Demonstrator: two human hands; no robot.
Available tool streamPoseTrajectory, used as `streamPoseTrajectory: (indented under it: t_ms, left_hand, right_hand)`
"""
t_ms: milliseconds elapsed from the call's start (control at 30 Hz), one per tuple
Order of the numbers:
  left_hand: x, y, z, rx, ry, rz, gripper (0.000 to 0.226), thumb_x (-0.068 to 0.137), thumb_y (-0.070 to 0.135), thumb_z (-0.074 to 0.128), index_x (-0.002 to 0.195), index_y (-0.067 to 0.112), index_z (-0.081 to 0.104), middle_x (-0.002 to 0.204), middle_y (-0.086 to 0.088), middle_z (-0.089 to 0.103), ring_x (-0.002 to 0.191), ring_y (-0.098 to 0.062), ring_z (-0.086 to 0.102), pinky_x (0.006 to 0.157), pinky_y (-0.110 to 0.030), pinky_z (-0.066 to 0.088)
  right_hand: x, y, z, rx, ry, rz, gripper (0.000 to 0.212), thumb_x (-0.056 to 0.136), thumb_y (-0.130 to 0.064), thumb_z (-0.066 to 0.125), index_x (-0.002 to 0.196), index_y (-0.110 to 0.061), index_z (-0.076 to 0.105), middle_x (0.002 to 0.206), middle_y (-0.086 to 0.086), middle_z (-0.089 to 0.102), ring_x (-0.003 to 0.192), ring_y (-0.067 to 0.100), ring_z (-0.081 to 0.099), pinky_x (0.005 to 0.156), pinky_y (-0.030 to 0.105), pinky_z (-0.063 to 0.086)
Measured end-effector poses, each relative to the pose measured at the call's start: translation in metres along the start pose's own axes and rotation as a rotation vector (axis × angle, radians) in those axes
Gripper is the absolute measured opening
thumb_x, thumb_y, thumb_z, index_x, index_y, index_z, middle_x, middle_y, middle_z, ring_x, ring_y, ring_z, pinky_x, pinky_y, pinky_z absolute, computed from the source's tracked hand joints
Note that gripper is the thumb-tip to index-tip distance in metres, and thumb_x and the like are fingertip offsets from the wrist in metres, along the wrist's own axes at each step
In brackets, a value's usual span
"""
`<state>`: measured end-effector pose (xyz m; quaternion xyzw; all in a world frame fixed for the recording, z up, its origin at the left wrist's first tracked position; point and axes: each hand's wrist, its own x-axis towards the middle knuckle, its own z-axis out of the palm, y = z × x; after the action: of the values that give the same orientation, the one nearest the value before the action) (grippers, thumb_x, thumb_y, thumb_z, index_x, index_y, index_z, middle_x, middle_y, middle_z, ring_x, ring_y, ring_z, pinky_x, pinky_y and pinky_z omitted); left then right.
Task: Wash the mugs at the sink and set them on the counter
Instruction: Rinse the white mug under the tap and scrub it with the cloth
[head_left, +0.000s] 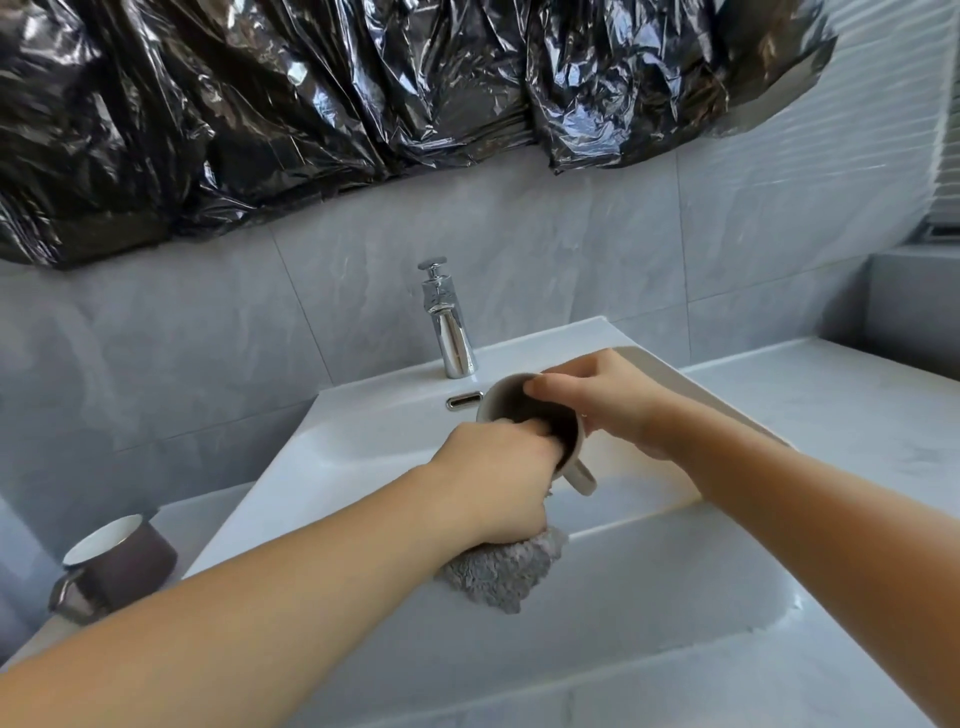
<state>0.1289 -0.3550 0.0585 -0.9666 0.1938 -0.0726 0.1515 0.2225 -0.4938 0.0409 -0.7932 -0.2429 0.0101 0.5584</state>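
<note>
Over the white sink basin (363, 447) my right hand (608, 400) grips a beige mug (501, 402) by its rim, tilted with the mouth facing me and its handle (579, 475) pointing down to the right. My left hand (498, 478) holds a grey cloth (506, 574), and its fingers push part of the cloth into the mug's dark inside. The rest of the cloth hangs below that hand. A second mug (117, 564), dark brown outside and white inside, stands on the counter at the far left.
A chrome tap (449, 322) stands behind the basin with an overflow slot (464, 400) below it; no water runs. Pale marble counter (841, 421) lies to the right of the sink. Grey tiled wall behind, with crumpled black plastic sheeting (363, 104) across the top.
</note>
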Motion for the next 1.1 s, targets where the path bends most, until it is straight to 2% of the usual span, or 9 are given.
streamPoseTrajectory:
  t_ms: [67,167,367,500,667,800,933,1000,1100]
  left_hand:
    - [0.005,0.004,0.003,-0.035,-0.016,-0.004,0.03,0.088,0.02,0.056,0.116,0.024,0.049,0.124,0.005,0.052,0.109,-0.027,0.055,0.065,-0.033,0.035]
    - [0.002,-0.001,-0.002,-0.082,0.037,0.023,0.014,0.085,0.021,0.057,0.091,0.028,0.046,0.11,0.007,0.058,0.105,-0.022,0.054,0.064,-0.031,0.034]
    - [-0.016,-0.009,-0.005,0.059,0.085,0.086,0.024,0.087,0.025,0.049,0.111,0.028,0.053,0.116,0.011,0.057,0.109,-0.02,0.05,0.072,-0.036,0.047]
    - [0.001,0.001,0.002,-0.037,0.06,0.039,0.013,0.088,0.022,0.053,0.096,0.027,0.044,0.107,0.007,0.057,0.103,-0.023,0.054,0.064,-0.032,0.036]
    - [-0.006,-0.016,-0.001,-0.019,0.029,0.128,0.013,0.086,0.026,0.055,0.089,0.03,0.043,0.094,0.013,0.052,0.1,-0.016,0.053,0.063,-0.03,0.037]
    - [-0.015,-0.036,0.01,0.221,0.263,0.273,0.025,0.08,0.012,0.049,0.098,0.021,0.064,0.091,0.007,0.062,0.087,-0.02,0.06,0.051,-0.031,0.048]
    - [-0.01,-0.03,0.021,0.237,0.488,0.248,0.029,0.08,0.012,0.035,0.084,0.015,0.064,0.076,-0.001,0.061,0.071,-0.023,0.06,0.041,-0.029,0.043]
    - [-0.009,-0.023,0.019,0.199,0.531,0.209,0.025,0.071,0.01,0.038,0.081,0.015,0.06,0.074,-0.001,0.059,0.069,-0.024,0.059,0.041,-0.029,0.041]
    - [-0.011,-0.019,0.019,0.169,0.503,0.207,0.024,0.068,0.01,0.04,0.081,0.016,0.059,0.073,0.0,0.059,0.068,-0.024,0.058,0.042,-0.028,0.037]
  right_hand:
    - [-0.002,-0.001,-0.001,-0.039,0.008,0.001,0.071,0.059,-0.058,0.064,0.085,0.008,0.062,0.069,0.006,0.05,0.066,0.018,0.045,0.066,0.035,0.036]
    - [0.0,0.001,-0.005,-0.011,0.046,0.03,0.079,0.055,-0.061,0.065,0.088,0.011,0.061,0.069,0.008,0.052,0.066,0.02,0.047,0.066,0.037,0.038]
    - [0.002,0.001,-0.003,-0.019,0.062,0.024,0.077,0.053,-0.064,0.064,0.081,0.008,0.061,0.066,0.005,0.05,0.064,0.018,0.045,0.064,0.035,0.037]
    - [0.0,0.0,0.001,0.003,0.014,0.028,0.076,0.052,-0.063,0.066,0.079,0.008,0.06,0.068,0.007,0.048,0.065,0.018,0.044,0.066,0.035,0.035]
    - [0.001,0.003,-0.002,-0.002,0.047,0.073,0.078,0.05,-0.065,0.065,0.08,0.007,0.064,0.067,0.007,0.055,0.063,0.019,0.051,0.064,0.035,0.043]
    - [0.003,0.001,-0.001,0.076,0.051,0.055,0.084,0.056,-0.065,0.067,0.095,0.009,0.066,0.075,0.014,0.064,0.069,0.022,0.058,0.067,0.04,0.051]
    - [-0.001,-0.004,-0.004,0.243,-0.003,0.107,0.053,0.088,-0.048,0.067,0.111,0.0,0.067,0.104,0.026,0.071,0.083,0.029,0.069,0.074,0.036,0.059]
    - [-0.005,-0.003,-0.007,0.277,-0.04,0.154,0.046,0.093,-0.044,0.061,0.116,-0.004,0.065,0.096,0.02,0.071,0.075,0.023,0.068,0.063,0.028,0.055]
    - [-0.008,-0.002,-0.009,0.237,-0.011,0.167,0.045,0.093,-0.04,0.062,0.114,-0.001,0.064,0.088,0.015,0.061,0.072,0.024,0.06,0.065,0.033,0.046]
